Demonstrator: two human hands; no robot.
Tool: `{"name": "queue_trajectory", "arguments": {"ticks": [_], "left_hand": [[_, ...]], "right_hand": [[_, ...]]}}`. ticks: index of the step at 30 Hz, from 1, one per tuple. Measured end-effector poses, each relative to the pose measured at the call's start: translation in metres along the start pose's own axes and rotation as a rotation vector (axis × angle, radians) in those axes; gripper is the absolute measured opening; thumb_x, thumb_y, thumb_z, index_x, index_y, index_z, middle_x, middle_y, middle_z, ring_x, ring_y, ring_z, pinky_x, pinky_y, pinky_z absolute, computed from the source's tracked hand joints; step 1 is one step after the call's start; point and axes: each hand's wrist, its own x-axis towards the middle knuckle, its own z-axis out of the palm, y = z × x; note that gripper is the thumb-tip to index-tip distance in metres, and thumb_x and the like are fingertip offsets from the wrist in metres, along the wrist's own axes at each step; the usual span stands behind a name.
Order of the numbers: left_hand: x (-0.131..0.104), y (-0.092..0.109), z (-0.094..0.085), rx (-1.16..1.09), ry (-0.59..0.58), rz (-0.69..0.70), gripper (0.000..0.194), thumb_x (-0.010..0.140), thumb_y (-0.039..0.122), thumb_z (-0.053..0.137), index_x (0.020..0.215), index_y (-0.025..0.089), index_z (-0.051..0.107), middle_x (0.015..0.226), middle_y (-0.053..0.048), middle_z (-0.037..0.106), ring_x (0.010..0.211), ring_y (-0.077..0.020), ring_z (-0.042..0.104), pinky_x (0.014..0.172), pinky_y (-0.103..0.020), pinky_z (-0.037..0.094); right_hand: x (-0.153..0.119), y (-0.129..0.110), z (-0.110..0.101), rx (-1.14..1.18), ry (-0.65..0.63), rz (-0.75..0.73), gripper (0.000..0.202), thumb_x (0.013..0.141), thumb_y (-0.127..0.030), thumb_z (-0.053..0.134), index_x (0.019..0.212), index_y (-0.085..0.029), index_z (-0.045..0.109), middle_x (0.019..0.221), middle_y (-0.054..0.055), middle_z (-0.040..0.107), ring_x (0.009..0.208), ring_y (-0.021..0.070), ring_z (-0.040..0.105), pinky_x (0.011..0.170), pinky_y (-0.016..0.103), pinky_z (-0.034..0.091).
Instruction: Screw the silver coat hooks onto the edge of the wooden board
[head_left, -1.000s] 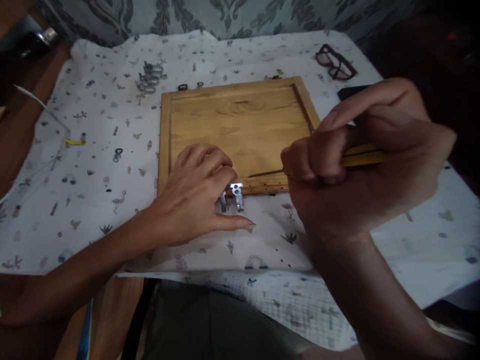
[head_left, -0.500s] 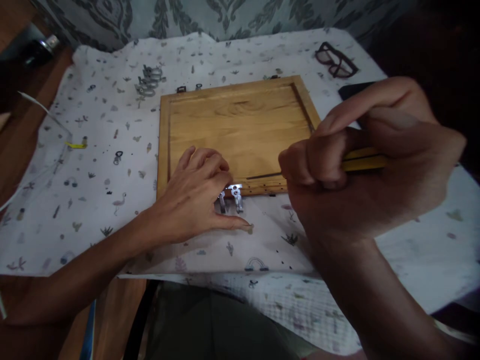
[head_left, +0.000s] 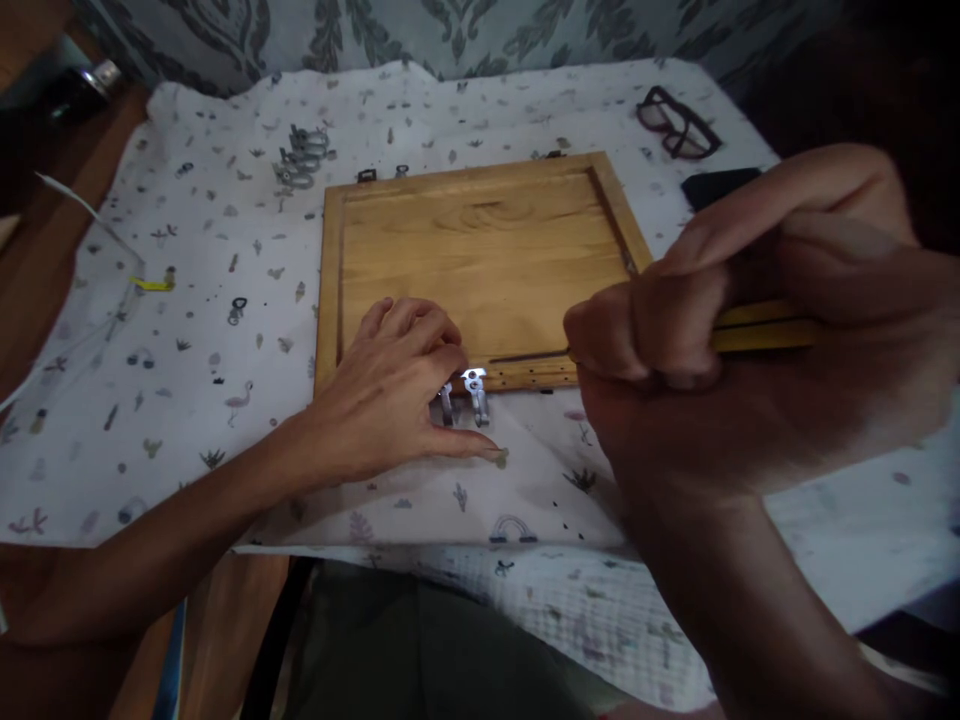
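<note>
A framed wooden panel (head_left: 480, 255) lies flat on the patterned cloth. Two silver metal hooks sit at its near edge; the nearer-right hook (head_left: 476, 395) shows plainly, the other is partly behind my fingers. My left hand (head_left: 390, 395) rests over that edge, its fingers spread on the wood beside the hooks and its thumb stretched out over the cloth. My right hand (head_left: 750, 330) is closed around the yellow-and-black handle of a screwdriver (head_left: 529, 356). The thin dark shaft points left, its tip close to the hook's plate; contact I cannot tell.
Several more metal hooks (head_left: 300, 158) lie at the back left of the cloth (head_left: 225, 400). Eyeglasses (head_left: 679, 122) and a dark flat object (head_left: 716, 187) are at the back right. A white cable (head_left: 86, 210) runs along the left side. Small holes dot the panel's near edge.
My right hand with the screwdriver has shifted a little to the right and turned slightly. My left hand stays in place on the panel.
</note>
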Motion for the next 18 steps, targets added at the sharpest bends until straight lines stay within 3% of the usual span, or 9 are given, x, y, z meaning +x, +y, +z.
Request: {"name": "queue_trajectory", "arguments": {"ticks": [10, 18], "left_hand": [[-0.002, 0.001, 0.001, 0.02, 0.0, -0.007, 0.067, 0.077, 0.076, 0.065, 0.101, 0.015, 0.073, 0.114, -0.014, 0.065, 0.115, -0.0345, 0.053, 0.104, -0.054, 0.038], [-0.002, 0.002, 0.001, 0.034, -0.011, -0.003, 0.062, 0.078, 0.071, 0.068, 0.102, 0.014, 0.073, 0.113, -0.014, 0.065, 0.115, -0.0351, 0.052, 0.104, -0.055, 0.039]], "right_hand": [[-0.004, 0.001, 0.001, -0.018, -0.145, -0.014, 0.029, 0.087, -0.044, 0.065, 0.072, -0.019, 0.065, 0.042, -0.008, 0.025, 0.034, 0.0055, 0.01, 0.034, 0.028, 0.014], [0.0, -0.002, 0.012, -0.073, 0.006, 0.096, 0.035, 0.089, -0.036, 0.06, 0.058, -0.019, 0.057, 0.033, -0.009, 0.026, 0.029, 0.0034, 0.009, 0.031, 0.024, 0.012]]}}
